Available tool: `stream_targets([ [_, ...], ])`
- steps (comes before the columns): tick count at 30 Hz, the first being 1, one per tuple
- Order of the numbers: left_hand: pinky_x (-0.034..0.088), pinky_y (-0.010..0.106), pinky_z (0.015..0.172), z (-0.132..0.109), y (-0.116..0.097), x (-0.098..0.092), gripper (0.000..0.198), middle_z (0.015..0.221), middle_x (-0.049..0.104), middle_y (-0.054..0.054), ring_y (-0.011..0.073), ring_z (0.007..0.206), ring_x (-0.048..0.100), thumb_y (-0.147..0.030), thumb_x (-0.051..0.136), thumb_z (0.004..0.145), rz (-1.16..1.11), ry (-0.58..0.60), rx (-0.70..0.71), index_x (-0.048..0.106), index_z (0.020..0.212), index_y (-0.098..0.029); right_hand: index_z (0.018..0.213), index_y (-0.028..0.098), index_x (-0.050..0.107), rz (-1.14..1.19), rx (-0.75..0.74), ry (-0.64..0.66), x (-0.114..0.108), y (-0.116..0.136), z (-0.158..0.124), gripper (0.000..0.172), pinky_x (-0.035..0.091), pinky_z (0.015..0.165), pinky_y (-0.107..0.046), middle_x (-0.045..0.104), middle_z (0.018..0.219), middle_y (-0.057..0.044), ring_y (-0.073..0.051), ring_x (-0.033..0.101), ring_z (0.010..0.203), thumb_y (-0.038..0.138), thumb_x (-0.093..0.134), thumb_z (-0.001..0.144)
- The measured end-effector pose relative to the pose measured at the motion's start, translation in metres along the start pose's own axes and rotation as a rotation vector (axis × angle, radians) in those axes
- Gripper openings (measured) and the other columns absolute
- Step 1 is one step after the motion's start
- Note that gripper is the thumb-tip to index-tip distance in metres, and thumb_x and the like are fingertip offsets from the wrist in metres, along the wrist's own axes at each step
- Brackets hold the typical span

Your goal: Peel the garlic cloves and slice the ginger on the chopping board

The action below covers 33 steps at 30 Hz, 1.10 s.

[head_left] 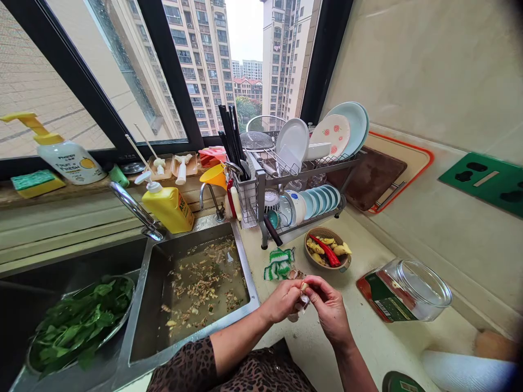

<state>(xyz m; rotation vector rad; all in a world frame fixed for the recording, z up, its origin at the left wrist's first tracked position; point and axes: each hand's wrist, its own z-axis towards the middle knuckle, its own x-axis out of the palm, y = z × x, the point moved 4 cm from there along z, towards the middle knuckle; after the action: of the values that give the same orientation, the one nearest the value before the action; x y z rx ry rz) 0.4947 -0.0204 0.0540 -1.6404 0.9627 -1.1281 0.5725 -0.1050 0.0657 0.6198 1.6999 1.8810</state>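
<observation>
Over the counter, just right of the sink, my left hand (283, 300) and my right hand (328, 308) meet, their fingertips pinched together on a garlic clove (303, 288). Pale, papery skin hangs below the fingers, and part of the clove is hidden by them. Behind my left hand lie brownish peel scraps (296, 274) and a green-and-white cloth (279, 263). A brown bowl (346, 264) beyond my right hand holds ginger pieces and a red chili (329, 252).
Left of me, one sink basin (242, 228) holds murky water with floating scraps; the other contains a bowl of leafy greens (81, 321). A two-tier dish rack (265, 188) stands at the back. A clear jar (408, 288) lies to the right, near a paper roll (466, 370).
</observation>
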Motion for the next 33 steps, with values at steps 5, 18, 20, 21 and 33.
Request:
stream_targets([
  [5, 0.022, 0.018, 0.042, 0.003, 0.011, -0.001, 0.039, 0.059, 0.043, -0.003, 0.0053, 0.046, 0.034, -0.055, 0.045, 0.075, -0.126, -0.002, -0.124, 0.045, 0.07, -0.016, 0.088, 0.02, 0.068, 0.052, 0.04, 0.008, -0.001, -0.002, 0.001, 0.017, 0.05, 0.074, -0.028, 0.068, 0.085, -0.003, -0.018, 0.062, 0.079, 0.031, 0.068, 0.075],
  [18, 0.019, 0.018, 0.041, 0.008, 0.016, 0.001, 0.044, 0.058, 0.038, -0.006, 0.0037, 0.044, 0.029, -0.06, 0.049, 0.075, -0.148, -0.015, -0.077, 0.042, 0.072, -0.017, 0.09, 0.021, 0.067, 0.196, 0.126, -0.013, -0.003, -0.019, 0.006, 0.019, 0.049, 0.073, -0.025, 0.067, 0.083, -0.001, -0.014, 0.06, 0.077, 0.029, 0.071, 0.073],
  [20, 0.019, 0.019, 0.041, 0.008, 0.015, 0.0, 0.043, 0.057, 0.039, -0.005, 0.0041, 0.044, 0.03, -0.06, 0.047, 0.077, -0.137, -0.02, -0.081, 0.042, 0.072, -0.017, 0.091, 0.021, 0.067, 0.249, 0.153, -0.046, -0.004, -0.025, 0.005, 0.022, 0.049, 0.074, -0.027, 0.068, 0.084, -0.002, -0.015, 0.061, 0.078, 0.03, 0.072, 0.071],
  [21, 0.019, 0.019, 0.041, 0.007, 0.014, 0.0, 0.044, 0.057, 0.04, -0.005, 0.0044, 0.044, 0.031, -0.06, 0.045, 0.077, -0.13, -0.018, -0.078, 0.043, 0.072, -0.017, 0.092, 0.021, 0.067, 0.254, 0.162, -0.057, -0.005, -0.026, 0.005, 0.024, 0.049, 0.075, -0.028, 0.068, 0.086, -0.002, -0.016, 0.061, 0.079, 0.031, 0.073, 0.07],
  [33, 0.021, 0.018, 0.044, 0.007, 0.015, -0.002, 0.04, 0.057, 0.039, -0.006, 0.0051, 0.047, 0.031, -0.055, 0.05, 0.077, -0.134, -0.006, -0.079, 0.045, 0.072, -0.016, 0.091, 0.019, 0.066, 0.158, 0.131, -0.106, 0.001, -0.026, 0.002, 0.024, 0.049, 0.075, -0.029, 0.068, 0.085, -0.003, -0.017, 0.061, 0.078, 0.033, 0.071, 0.072],
])
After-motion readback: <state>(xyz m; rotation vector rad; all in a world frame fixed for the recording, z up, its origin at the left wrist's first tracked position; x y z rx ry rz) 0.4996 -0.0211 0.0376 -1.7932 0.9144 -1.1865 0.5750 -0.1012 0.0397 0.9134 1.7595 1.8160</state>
